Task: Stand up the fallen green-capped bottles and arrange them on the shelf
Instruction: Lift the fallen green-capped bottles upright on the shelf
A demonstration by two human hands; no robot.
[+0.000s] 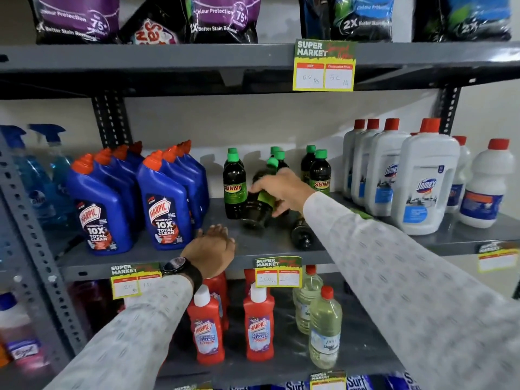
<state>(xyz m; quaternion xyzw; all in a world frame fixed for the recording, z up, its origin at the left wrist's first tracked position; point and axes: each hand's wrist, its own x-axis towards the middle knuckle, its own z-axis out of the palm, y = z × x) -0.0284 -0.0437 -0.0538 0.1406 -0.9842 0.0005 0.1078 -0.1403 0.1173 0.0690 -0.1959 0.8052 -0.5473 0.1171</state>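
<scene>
Several dark green-capped Sunny bottles stand at the back of the grey middle shelf (168,260). One upright bottle (235,187) is at the left of the group, and a pair (320,175) stands at the right. My right hand (284,192) grips a tilted bottle (260,204), its base lifted toward me and its cap pointing back. Another bottle (302,235) lies on its side just right of it, base toward me. My left hand (211,249) rests on the shelf's front edge with its fingers apart and nothing in it.
Blue Harpic bottles (166,201) crowd the left of the shelf. White Domex bottles (425,181) fill the right. Price tags (278,273) hang on the shelf edge. Red Harpic bottles (208,330) and clear bottles (325,330) stand on the shelf below; detergent bags (222,18) sit above.
</scene>
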